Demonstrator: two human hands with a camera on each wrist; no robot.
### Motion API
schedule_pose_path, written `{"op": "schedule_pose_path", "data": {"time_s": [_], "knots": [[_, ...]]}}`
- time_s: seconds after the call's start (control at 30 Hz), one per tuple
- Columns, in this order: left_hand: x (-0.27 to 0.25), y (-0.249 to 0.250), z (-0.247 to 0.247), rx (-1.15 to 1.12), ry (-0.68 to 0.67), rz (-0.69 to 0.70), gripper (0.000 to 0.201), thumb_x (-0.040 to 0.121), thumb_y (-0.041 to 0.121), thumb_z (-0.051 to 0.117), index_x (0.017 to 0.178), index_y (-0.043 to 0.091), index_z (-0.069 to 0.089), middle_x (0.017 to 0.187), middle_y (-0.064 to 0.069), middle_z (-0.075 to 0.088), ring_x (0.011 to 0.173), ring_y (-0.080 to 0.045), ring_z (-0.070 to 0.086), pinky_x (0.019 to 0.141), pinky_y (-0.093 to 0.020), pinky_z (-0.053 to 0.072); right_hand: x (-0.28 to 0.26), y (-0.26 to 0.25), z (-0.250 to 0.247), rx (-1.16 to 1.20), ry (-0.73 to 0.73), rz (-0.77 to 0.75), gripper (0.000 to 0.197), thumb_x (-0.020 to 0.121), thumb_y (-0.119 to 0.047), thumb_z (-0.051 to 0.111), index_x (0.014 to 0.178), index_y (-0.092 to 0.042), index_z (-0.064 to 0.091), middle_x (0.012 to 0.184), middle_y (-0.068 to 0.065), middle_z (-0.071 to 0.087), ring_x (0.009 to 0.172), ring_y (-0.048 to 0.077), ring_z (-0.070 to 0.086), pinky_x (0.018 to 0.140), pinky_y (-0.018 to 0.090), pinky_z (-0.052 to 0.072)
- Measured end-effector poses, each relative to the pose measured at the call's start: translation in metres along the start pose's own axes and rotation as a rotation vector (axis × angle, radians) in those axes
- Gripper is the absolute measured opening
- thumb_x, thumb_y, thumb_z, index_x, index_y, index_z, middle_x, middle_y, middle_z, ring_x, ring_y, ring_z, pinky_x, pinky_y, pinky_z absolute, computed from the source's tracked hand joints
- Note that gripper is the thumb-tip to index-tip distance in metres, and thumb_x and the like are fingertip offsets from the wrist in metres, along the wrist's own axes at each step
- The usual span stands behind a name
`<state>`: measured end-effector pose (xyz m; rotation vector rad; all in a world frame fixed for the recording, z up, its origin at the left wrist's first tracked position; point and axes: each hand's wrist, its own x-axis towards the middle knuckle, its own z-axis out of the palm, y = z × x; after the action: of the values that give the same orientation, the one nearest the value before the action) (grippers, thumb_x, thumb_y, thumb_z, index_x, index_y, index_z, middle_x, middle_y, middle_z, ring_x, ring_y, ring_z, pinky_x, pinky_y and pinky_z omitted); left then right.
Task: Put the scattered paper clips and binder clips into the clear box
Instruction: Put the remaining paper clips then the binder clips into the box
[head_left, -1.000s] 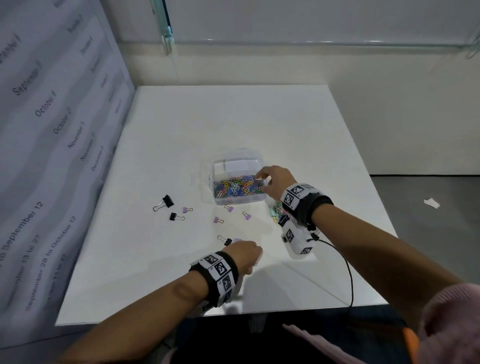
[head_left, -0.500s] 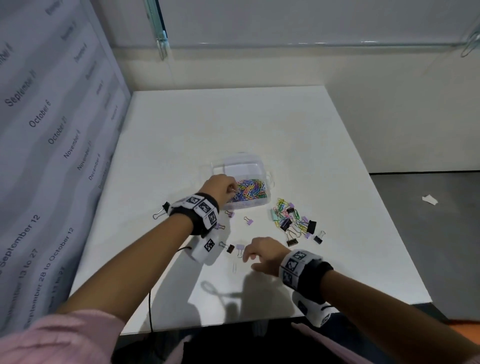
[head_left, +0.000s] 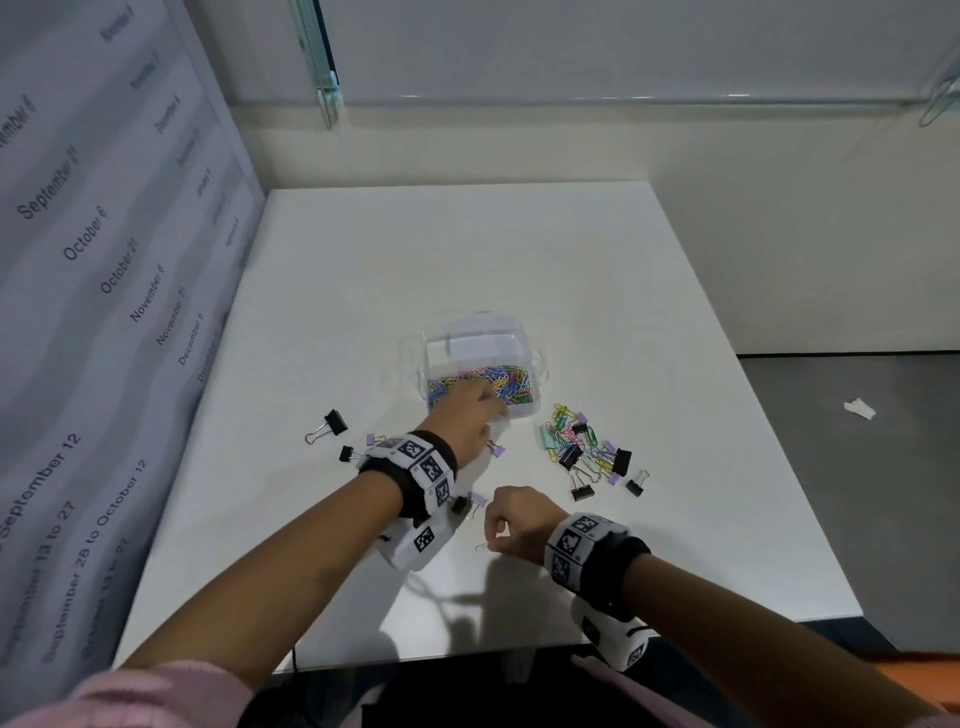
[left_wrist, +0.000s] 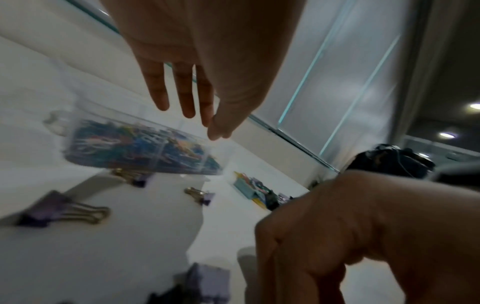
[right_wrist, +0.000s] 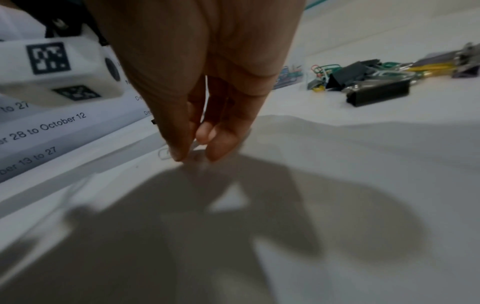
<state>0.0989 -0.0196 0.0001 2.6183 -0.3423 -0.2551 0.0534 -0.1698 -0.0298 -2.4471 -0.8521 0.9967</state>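
The clear box, its near half full of coloured paper clips, stands mid-table. My left hand hovers over its near edge; in the left wrist view its fingers are straight and hold nothing above the box. Nearer the front edge, my right hand pinches a silver paper clip that lies on the table; in the right wrist view the thumb and fingertips meet over the paper clip. A pile of mixed clips lies right of the box.
Two black binder clips lie left of the box. Small purple binder clips lie between my hands. A printed wall panel borders the white table on the left.
My left hand went from the front of the table to the box and opened over it. My right hand left the box, came to the front and closed its fingers on the silver paper clip.
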Motion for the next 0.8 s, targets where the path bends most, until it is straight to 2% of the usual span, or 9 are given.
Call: {"op": "schedule_pose_path", "data": {"time_s": [0.1,0.2,0.3,0.37,0.43,0.57,0.63,0.73,0.8], "knots": [[0.003,0.018,0.011,0.046,-0.067,0.082,0.038,0.088,-0.003,0.048,0.124,0.008,0.057,0.127,-0.011,0.050,0.120,-0.027,0.044,0.103,-0.037,0.038,-0.010,0.009,-0.005,-0.005,0.010,0.046,0.012,0.080,-0.014,0.059,0.087,-0.010,0.068,0.101,0.008,0.068,0.093,0.022,0.059,0.075,0.023,0.038],[0.008,0.033,0.022,0.139,-0.213,0.152,0.048,0.088,-0.004,0.046,0.134,0.010,0.046,0.142,-0.011,0.040,0.130,-0.028,0.040,0.107,-0.035,0.036,-0.023,0.024,-0.017,-0.024,0.024,0.119,0.013,0.079,-0.013,0.055,0.084,-0.013,0.067,0.095,0.004,0.071,0.080,0.016,0.055,0.069,0.020,0.035],[0.010,0.040,0.036,0.251,-0.320,0.194,0.054,0.090,0.001,0.048,0.142,0.006,0.033,0.155,-0.013,0.021,0.141,-0.027,0.028,0.111,-0.036,0.029,-0.034,0.039,-0.038,-0.069,0.038,0.166,0.020,0.076,-0.007,0.048,0.066,-0.021,0.059,0.088,0.008,0.072,0.072,0.015,0.052,0.065,0.022,0.039],[0.009,0.041,0.040,0.253,-0.332,0.163,0.052,0.093,0.005,0.045,0.143,0.005,0.031,0.156,-0.012,0.017,0.141,-0.029,0.028,0.112,-0.039,0.032,-0.037,0.046,-0.058,-0.048,0.122,0.190,0.023,0.073,-0.004,0.046,0.062,-0.021,0.058,0.084,0.009,0.073,0.070,0.019,0.056,0.066,0.026,0.046],[0.008,0.037,0.043,0.286,-0.338,0.189,0.054,0.089,0.002,0.047,0.141,0.003,0.033,0.154,-0.015,0.019,0.138,-0.032,0.031,0.108,-0.043,0.038,-0.035,0.051,-0.080,-0.018,0.246,0.214,0.021,0.075,-0.005,0.049,0.073,-0.014,0.068,0.085,0.008,0.074,0.071,0.020,0.059,0.069,0.026,0.048],[0.000,0.029,0.041,0.364,-0.362,0.231,0.051,0.086,0.006,0.048,0.136,-0.001,0.037,0.153,-0.018,0.020,0.138,-0.030,0.030,0.107,-0.042,0.040,-0.015,0.044,-0.120,0.038,0.392,0.197,0.016,0.081,-0.008,0.055,0.085,-0.010,0.070,0.094,0.005,0.072,0.077,0.013,0.059,0.071,0.023,0.047],[-0.006,0.024,0.039,0.352,-0.337,0.187,0.040,0.090,0.010,0.044,0.128,0.002,0.045,0.149,-0.017,0.027,0.132,-0.030,0.037,0.104,-0.038,0.040,0.000,0.033,-0.134,0.064,0.434,0.162,0.014,0.084,-0.010,0.057,0.089,-0.009,0.070,0.097,0.006,0.071,0.077,0.011,0.054,0.071,0.022,0.042],[-0.015,0.015,0.038,0.304,-0.308,0.124,0.026,0.088,0.009,0.043,0.112,0.004,0.053,0.131,-0.014,0.042,0.116,-0.031,0.049,0.093,-0.042,0.047,0.017,0.021,-0.145,0.091,0.493,0.114,0.016,0.087,-0.014,0.056,0.096,-0.009,0.069,0.100,0.006,0.070,0.078,0.010,0.052,0.073,0.020,0.038],[-0.020,0.008,0.037,0.260,-0.285,0.034,0.031,0.086,0.011,0.043,0.116,0.008,0.054,0.130,-0.009,0.043,0.113,-0.030,0.052,0.090,-0.044,0.049,0.023,0.022,-0.146,0.066,0.477,0.118,0.015,0.087,-0.015,0.058,0.096,-0.009,0.068,0.103,0.006,0.069,0.080,0.012,0.053,0.074,0.021,0.038]]}}
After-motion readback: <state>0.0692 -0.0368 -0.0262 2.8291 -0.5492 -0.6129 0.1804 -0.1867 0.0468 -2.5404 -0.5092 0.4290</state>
